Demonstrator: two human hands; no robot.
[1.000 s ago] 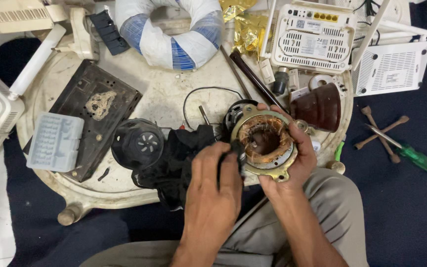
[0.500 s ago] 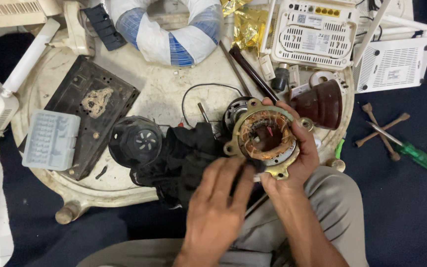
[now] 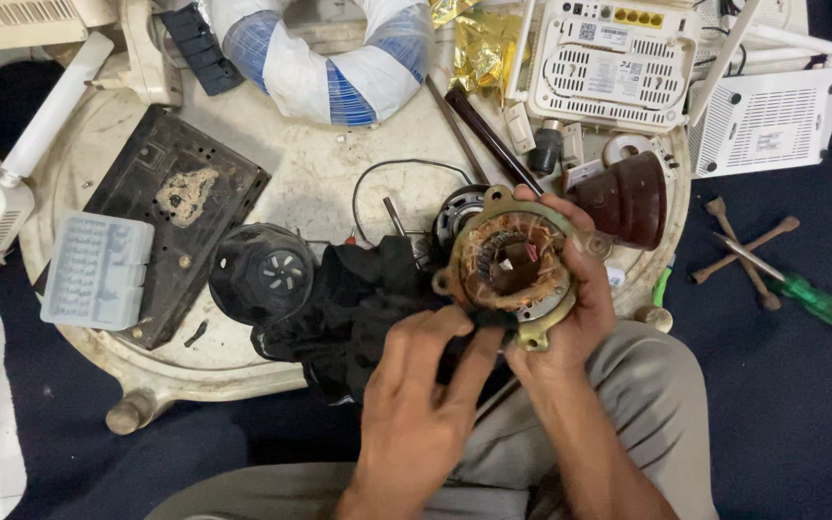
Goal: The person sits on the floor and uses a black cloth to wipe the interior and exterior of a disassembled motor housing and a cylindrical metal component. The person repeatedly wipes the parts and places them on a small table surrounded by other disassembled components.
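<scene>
Dark blue floor [image 3: 792, 414], round table [image 3: 320, 183]

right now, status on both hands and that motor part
Right hand grips round motor part. Left hand fingers press black cloth at its lower rim. Nothing in the way.

Single head cam, steep look-down over your lap, close range.

You only get one view, so nothing overlaps with a second camera. It faces down and slightly forward: your knees run off the bottom edge, the round white table [image 3: 339, 183] fills the middle, your left hand [image 3: 416, 404] and right hand [image 3: 580, 308] sit just below center, and the routers are cropped along the top.
</scene>
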